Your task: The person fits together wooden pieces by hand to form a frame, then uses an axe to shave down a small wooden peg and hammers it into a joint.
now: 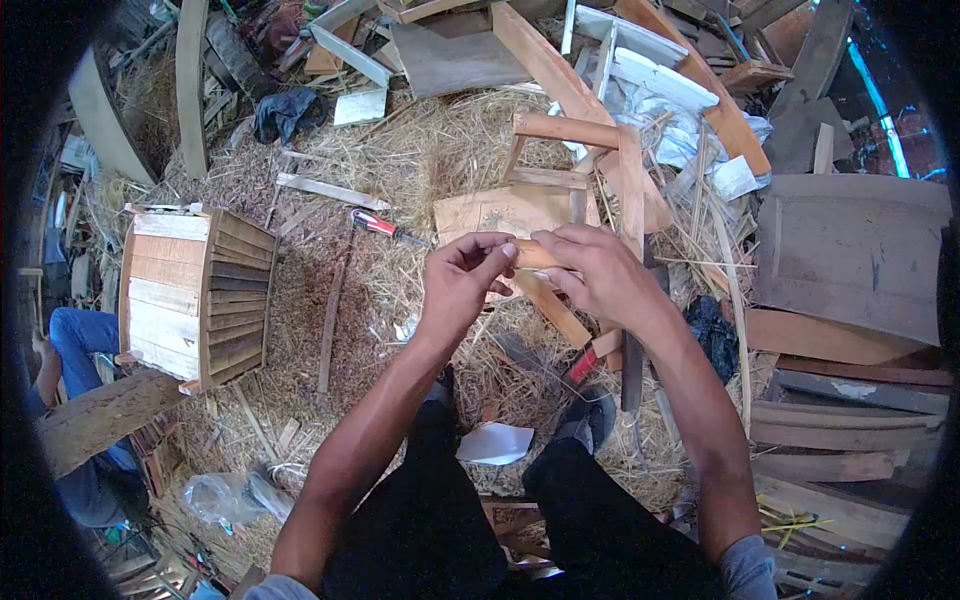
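My right hand (pixel 597 268) is closed on a short piece of orange-brown wood (pixel 532 256), held level in front of me. At its left end is my left hand (pixel 466 280), thumb and fingers drawn together in a pinch; whatever they hold is too small to make out. Just beyond the hands stands a wooden frame (pixel 632 190) of joined bars, with a flat wooden board (pixel 462 215) beside it on the straw. A red and black screwdriver (pixel 375 223) lies to the left. Below my right hand a red-handled tool (pixel 582 366) is partly covered.
A slatted wooden box (pixel 200 300) rests at left, near another person's blue-clad leg (pixel 75 345) and a thick log (pixel 105 420). Planks (pixel 850 260) are stacked at right. Straw and shavings cover the ground, with a white sheet (pixel 496 443) between my feet.
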The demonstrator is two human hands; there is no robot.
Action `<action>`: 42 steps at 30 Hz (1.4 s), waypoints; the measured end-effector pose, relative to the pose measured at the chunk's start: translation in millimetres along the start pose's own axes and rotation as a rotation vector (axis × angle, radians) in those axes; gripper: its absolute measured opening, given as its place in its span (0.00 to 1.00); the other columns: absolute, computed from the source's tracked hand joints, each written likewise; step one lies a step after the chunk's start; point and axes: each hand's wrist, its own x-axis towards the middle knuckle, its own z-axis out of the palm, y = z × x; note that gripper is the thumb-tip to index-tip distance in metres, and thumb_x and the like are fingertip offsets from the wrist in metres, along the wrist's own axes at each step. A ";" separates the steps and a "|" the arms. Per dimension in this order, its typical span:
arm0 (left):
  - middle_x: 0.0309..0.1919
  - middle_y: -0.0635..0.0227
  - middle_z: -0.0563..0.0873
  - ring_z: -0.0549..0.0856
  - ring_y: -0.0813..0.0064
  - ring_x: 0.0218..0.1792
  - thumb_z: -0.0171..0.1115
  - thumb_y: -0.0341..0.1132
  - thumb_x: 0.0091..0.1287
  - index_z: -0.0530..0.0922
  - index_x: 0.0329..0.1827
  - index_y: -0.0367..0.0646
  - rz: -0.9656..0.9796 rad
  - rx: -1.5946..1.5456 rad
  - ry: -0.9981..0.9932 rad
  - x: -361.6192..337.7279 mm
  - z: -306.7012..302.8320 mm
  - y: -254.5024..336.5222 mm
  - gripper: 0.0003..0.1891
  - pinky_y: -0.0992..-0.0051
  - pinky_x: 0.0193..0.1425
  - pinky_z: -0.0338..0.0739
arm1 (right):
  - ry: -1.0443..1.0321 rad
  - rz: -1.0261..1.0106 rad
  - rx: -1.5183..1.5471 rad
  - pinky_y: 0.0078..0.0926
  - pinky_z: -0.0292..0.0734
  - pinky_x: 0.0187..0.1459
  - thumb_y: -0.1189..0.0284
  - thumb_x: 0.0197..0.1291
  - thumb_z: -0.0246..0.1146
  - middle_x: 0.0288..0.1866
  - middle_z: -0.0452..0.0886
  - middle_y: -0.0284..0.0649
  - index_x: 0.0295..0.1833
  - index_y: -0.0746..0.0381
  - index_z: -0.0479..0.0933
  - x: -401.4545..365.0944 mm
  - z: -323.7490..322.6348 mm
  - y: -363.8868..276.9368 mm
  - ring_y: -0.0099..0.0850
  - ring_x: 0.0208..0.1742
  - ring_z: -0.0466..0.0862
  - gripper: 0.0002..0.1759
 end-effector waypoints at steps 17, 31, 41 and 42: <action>0.35 0.68 0.86 0.83 0.82 0.33 0.67 0.34 0.71 0.83 0.50 0.35 0.067 0.025 0.098 2.2 8.4 -9.5 0.11 0.76 0.32 0.86 | 0.543 1.038 -0.282 0.53 0.68 0.65 0.61 0.62 0.68 0.62 0.75 0.58 0.64 0.69 0.73 -169.4 131.4 94.4 0.58 0.64 0.75 0.31; 0.35 0.67 0.87 0.84 0.81 0.32 0.67 0.33 0.71 0.83 0.47 0.33 0.021 -0.024 0.073 2.1 5.9 -8.0 0.11 0.72 0.39 0.91 | 0.815 0.888 0.550 0.24 0.77 0.32 0.69 0.67 0.69 0.34 0.84 0.37 0.49 0.67 0.79 -174.8 96.1 80.3 0.25 0.31 0.84 0.13; 0.33 0.70 0.86 0.82 0.85 0.30 0.67 0.33 0.71 0.84 0.46 0.34 0.027 -0.036 0.072 2.1 7.1 -8.8 0.10 0.77 0.31 0.87 | 0.171 0.469 0.038 0.48 0.81 0.48 0.67 0.72 0.60 0.51 0.81 0.62 0.64 0.68 0.69 -71.5 -2.2 -77.9 0.60 0.45 0.85 0.21; 0.33 0.70 0.86 0.81 0.86 0.29 0.67 0.33 0.71 0.84 0.45 0.34 0.024 -0.030 0.071 2.6 6.4 -8.7 0.09 0.78 0.29 0.85 | 0.118 0.417 0.004 0.50 0.82 0.48 0.67 0.73 0.59 0.52 0.81 0.64 0.66 0.68 0.68 -61.4 -0.5 -79.3 0.63 0.46 0.84 0.23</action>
